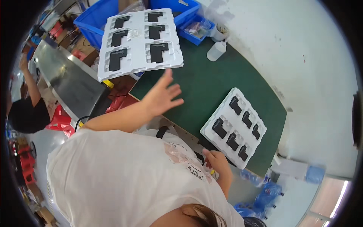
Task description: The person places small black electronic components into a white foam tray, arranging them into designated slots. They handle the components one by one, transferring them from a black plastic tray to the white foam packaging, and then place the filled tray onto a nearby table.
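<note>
A reach toward the far tray (140, 60) appears to be in hand — the left hand (160, 96) is spread open above the green worktop (211, 85), holding nothing. The right hand (216, 160), loosely curled and empty, is touching the near tray (227, 113). Its long axis runs near-to-far, tilted right; a grip at an edge would be called for.

Left hand (160, 96) beside white tray (140, 39)

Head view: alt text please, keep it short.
A person's open left hand hovers over a green mat near a white tray of black L-shaped parts, while the right hand rests by a second white tray. Blue bins sit behind.
</note>
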Motion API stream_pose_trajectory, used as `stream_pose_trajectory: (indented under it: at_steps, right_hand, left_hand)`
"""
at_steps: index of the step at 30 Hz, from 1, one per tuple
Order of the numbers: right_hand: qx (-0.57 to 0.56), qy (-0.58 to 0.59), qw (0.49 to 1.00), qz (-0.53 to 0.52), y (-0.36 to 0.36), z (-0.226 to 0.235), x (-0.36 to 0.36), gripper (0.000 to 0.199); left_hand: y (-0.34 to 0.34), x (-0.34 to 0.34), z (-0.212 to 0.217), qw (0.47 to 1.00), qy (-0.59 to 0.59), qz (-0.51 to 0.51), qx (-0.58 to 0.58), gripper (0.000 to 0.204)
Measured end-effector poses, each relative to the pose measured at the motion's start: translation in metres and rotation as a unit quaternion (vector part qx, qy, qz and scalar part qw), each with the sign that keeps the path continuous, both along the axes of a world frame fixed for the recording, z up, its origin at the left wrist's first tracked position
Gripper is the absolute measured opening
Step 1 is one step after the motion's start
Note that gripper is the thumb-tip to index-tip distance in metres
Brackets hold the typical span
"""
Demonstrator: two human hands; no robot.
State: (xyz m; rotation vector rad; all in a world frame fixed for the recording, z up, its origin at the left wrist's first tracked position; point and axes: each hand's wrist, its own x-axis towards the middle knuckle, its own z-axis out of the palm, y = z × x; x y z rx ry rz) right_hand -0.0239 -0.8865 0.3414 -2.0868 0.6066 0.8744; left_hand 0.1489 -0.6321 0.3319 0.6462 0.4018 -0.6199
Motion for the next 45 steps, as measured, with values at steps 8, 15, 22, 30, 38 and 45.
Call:
stream_pose_trajectory:
  at_steps: [8,15,22,30,38,45]
  right_hand:
    - [0.076,-0.214,0.947,0.227,0.005,0.004,0.061,0.041]
    - [0.584,-0.176,0.783,-0.119,0.094,-0.019,0.137,0.046]
    - [0.691,-0.112,0.640,-0.318,0.108,-0.043,0.174,0.033]
    - [0.562,-0.224,0.713,-0.356,-0.072,-0.041,0.130,0.032]
    - [0.280,-0.254,0.846,-0.377,-0.241,-0.078,0.075,0.044]
    - [-0.404,-0.206,0.887,-0.082,-0.260,-0.090,0.045,0.068]
  left_hand:
    - [0.052,0.040,-0.001,0.930,-0.081,0.358,0.003,0.037]
    - [-0.014,-0.023,0.003,0.950,-0.117,0.283,-0.057,0.030]
    - [-0.019,-0.123,-0.017,0.963,-0.172,-0.015,0.206,0.055]
    - [0.058,-0.123,-0.029,0.977,-0.135,0.008,-0.165,0.077]
    - [-0.098,-0.065,-0.063,0.904,-0.155,-0.173,0.359,0.040]
    - [-0.161,-0.055,-0.118,0.675,-0.438,-0.086,0.588,0.031]
